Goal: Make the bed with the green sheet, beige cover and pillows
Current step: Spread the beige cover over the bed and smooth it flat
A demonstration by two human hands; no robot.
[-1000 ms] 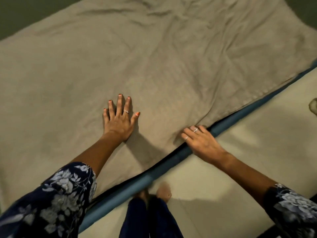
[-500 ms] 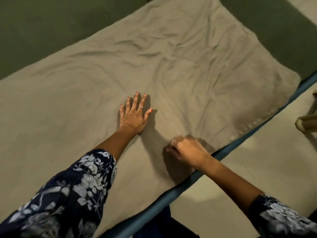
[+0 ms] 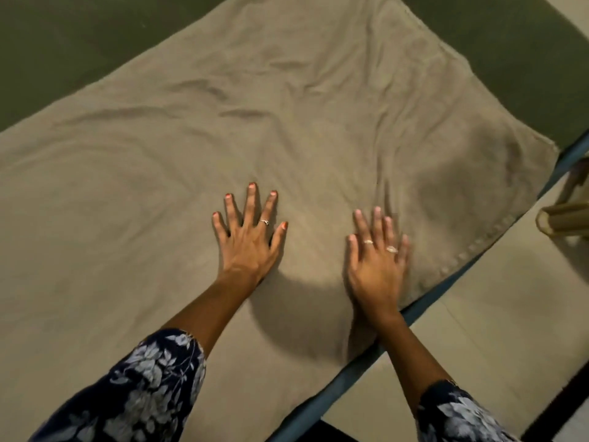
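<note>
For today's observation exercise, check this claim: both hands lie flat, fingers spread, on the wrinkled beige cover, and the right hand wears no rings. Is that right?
Not quite. The right hand wears two rings, as the head view shows. The rest holds: it and the left hand lie flat, fingers spread, on the wrinkled beige cover.

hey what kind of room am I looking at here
Most likely a bedroom: a beige cover lies spread over a green sheet on a bed with a blue edge, and both hands press flat on it.
</note>
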